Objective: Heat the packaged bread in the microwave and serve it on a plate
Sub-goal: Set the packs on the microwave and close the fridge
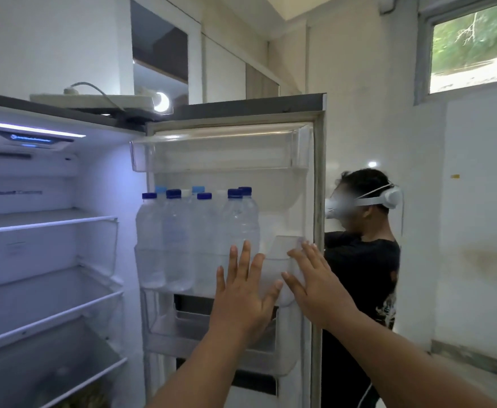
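Both hands are raised flat with fingers straight and spread, holding nothing: the left hand and right hand lie against the open fridge door, just beside each other at its middle rack. Water bottles stand in that rack to the left. The packaged bread may be the blurred shape low in the fridge; I cannot tell. Another person stands behind the door at right.

Fridge door stands open, inner side facing me; its middle bin holds upright blue-capped water bottles. My left hand and right hand lie flat, fingers straight, on that inner side. Fridge lit inside; brownish item bottom-left, too blurred to identify
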